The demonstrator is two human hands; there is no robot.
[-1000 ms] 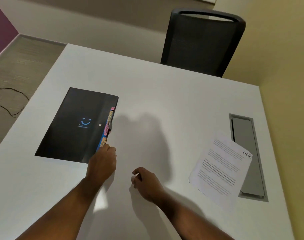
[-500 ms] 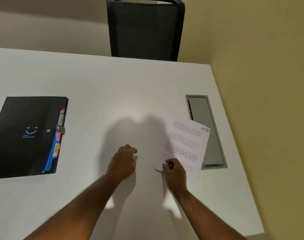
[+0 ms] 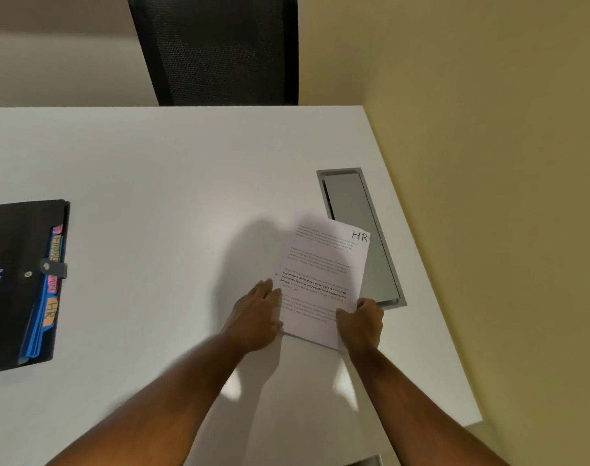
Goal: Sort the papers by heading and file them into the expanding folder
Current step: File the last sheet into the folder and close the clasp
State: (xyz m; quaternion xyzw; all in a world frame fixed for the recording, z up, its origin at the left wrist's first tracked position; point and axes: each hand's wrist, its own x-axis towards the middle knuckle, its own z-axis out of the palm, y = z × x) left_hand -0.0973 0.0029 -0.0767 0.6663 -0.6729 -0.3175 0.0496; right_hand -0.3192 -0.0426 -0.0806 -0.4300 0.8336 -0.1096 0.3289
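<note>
Both hands are on the paper (image 3: 324,280), the sheet headed "HR" in its top right corner, lying on the white bench (image 3: 172,183) near the right edge. The right hand (image 3: 361,322) has its fingers curled round the sheet's lower right edge, thumb on top, a firm pinch. The left hand (image 3: 255,314) is laid flat, fingers straight, fingertips pressing on the sheet's left margin. The paper sits slightly tilted, and its upper right corner overlaps the grey cover plate (image 3: 361,210) let into the bench top.

Over on the far left lies the expanding folder (image 3: 14,284), black, flat on the bench, well apart from the paper and partly cut off by the frame edge. Its snap strap (image 3: 53,269) is across the open side, and coloured tabs peek out along that edge; the orange tab (image 3: 51,311) nearest the person reads "HR". The other tab labels are too blurred to read.

Across the bench a black mesh chair (image 3: 216,48) stands against the far side, and a yellow wall (image 3: 488,129) runs along the right.
</note>
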